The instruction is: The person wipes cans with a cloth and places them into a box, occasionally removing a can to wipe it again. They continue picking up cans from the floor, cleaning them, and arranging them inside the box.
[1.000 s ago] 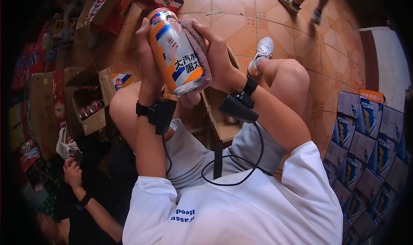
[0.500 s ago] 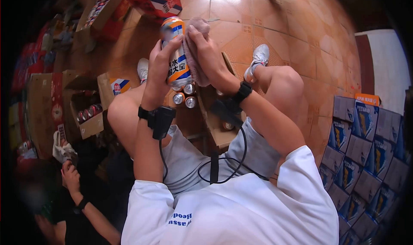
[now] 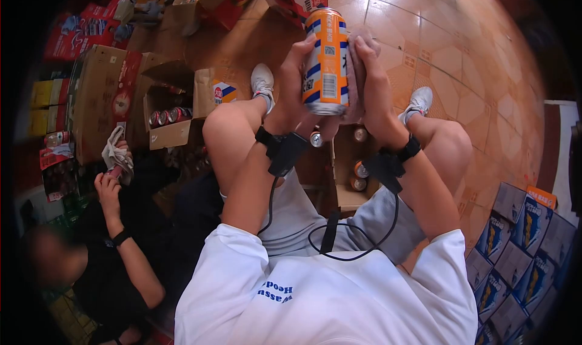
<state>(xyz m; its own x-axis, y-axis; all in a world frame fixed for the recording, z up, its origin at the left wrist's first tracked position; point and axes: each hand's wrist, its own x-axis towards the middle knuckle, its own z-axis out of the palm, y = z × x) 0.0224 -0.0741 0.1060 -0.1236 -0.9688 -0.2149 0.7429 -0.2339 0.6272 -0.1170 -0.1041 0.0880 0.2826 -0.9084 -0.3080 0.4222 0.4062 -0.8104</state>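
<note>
An orange, white and blue drink can [image 3: 328,60] is held up in front of me, its barcode side facing me. My left hand [image 3: 290,87] is closed around the can's left side. On the other side, my right hand [image 3: 379,90] grips a pinkish-grey cloth [image 3: 357,81] and presses it against the can. Below my hands, between my legs, is an open cardboard box [image 3: 353,199] with several cans [image 3: 359,183] in it. Part of this box is hidden by my forearms and wrist devices.
To the left stand an open carton [image 3: 170,138] with dark red cans and a tall brown carton [image 3: 97,106]. A co-worker's hand [image 3: 109,193] holds a whitish cloth [image 3: 118,157]. Stacked blue-and-grey cartons [image 3: 515,254] are at right. A red box [image 3: 297,3] lies ahead on the tiled floor [image 3: 394,18].
The can has been turned, so its barcode now faces me instead of the large lettering. My view has swung left, showing more of the co-worker. Both hands keep their hold.
</note>
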